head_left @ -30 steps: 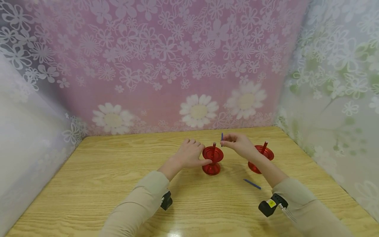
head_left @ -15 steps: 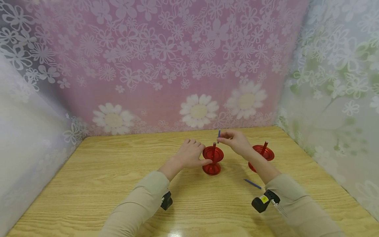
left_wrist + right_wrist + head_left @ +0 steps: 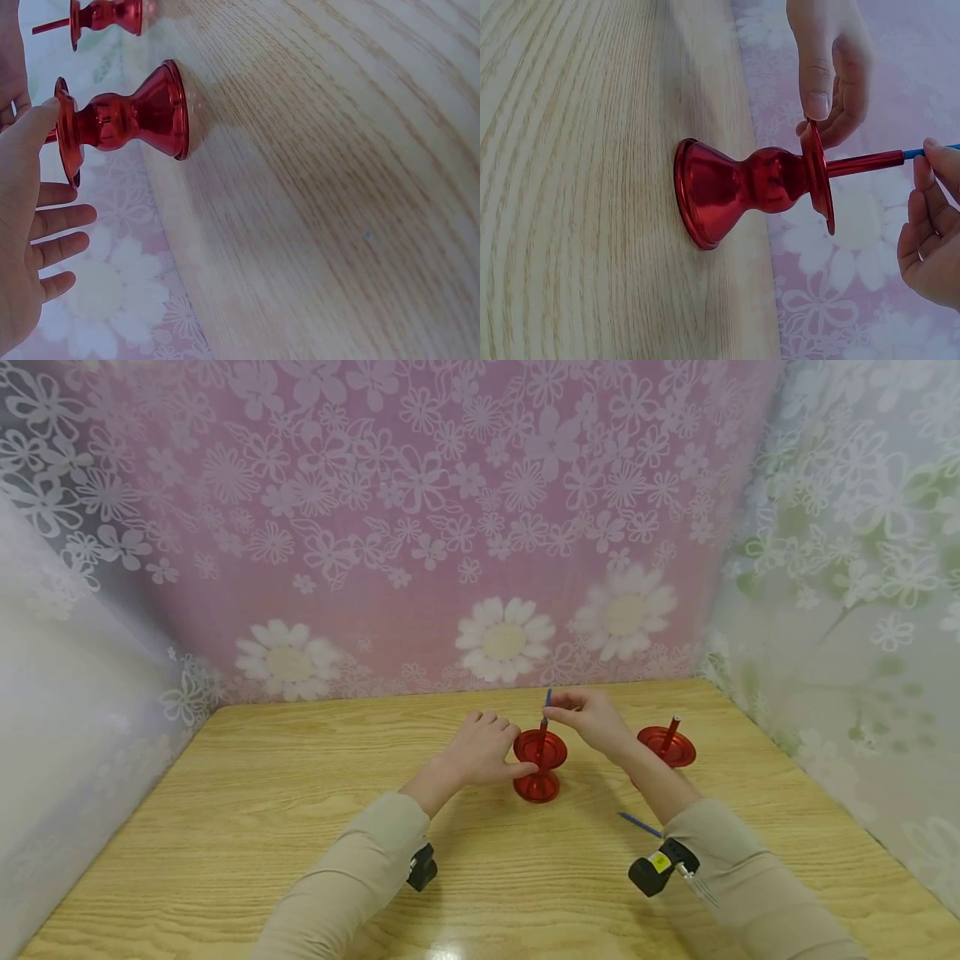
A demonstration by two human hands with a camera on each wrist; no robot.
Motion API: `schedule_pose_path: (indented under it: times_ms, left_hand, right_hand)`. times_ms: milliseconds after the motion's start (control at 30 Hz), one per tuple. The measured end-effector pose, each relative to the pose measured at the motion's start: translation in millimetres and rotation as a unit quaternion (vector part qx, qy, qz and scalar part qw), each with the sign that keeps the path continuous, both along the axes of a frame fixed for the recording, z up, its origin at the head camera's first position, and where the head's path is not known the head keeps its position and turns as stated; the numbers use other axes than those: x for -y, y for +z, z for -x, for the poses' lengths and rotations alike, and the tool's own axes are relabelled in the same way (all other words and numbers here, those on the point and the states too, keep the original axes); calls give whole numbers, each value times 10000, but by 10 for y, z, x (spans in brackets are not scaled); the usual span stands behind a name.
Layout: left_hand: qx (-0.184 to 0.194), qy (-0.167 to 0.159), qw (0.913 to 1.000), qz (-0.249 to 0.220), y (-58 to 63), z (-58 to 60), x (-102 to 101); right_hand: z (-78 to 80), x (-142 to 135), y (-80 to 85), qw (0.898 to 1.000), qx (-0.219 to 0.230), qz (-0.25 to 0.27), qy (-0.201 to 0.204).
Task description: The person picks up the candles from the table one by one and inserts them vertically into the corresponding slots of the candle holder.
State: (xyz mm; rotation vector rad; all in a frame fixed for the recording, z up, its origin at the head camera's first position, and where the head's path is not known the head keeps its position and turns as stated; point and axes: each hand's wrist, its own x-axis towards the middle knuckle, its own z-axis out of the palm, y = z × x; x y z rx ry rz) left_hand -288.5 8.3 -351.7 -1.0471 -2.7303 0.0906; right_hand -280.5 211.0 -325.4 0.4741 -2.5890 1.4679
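Observation:
A shiny red candle holder [image 3: 540, 787] stands upright on the table, with a dish and a thin red tube rising from it. My left hand [image 3: 483, 747] holds the dish's rim, its thumb [image 3: 817, 90] on one side and fingers on the other. Above the tube, my right hand [image 3: 590, 720] pinches a thin blue candle [image 3: 549, 696] between thumb and fingers. In the right wrist view the candle's lower end [image 3: 912, 154] meets the tube's top; how deep it sits cannot be told. A second blue candle [image 3: 637, 822] lies on the table.
A matching red candle holder [image 3: 678, 749] stands to the right, partly behind the right forearm. The wooden table [image 3: 247, 827] backs onto a pink flowered wall [image 3: 390, 568], with pale panels at both sides. Each wrist wears a black camera [image 3: 651, 874].
My right hand has moved left with the blue candle, bringing it from beside the tube to right over its top. My left hand stays on the dish.

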Motion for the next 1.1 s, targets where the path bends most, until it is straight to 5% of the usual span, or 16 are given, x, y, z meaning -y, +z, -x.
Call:
schedule_pose_path:
  times_ms: [800,1100]
  left_hand:
    - [-84,-14,9999,96,0,11,-3]
    - [-62,0,9999,123,3,15,-2]
  right_hand:
    - [-18,-5,-11,9995,-311,-60,90]
    - [17,-6,1,9951,-811,-555,63]
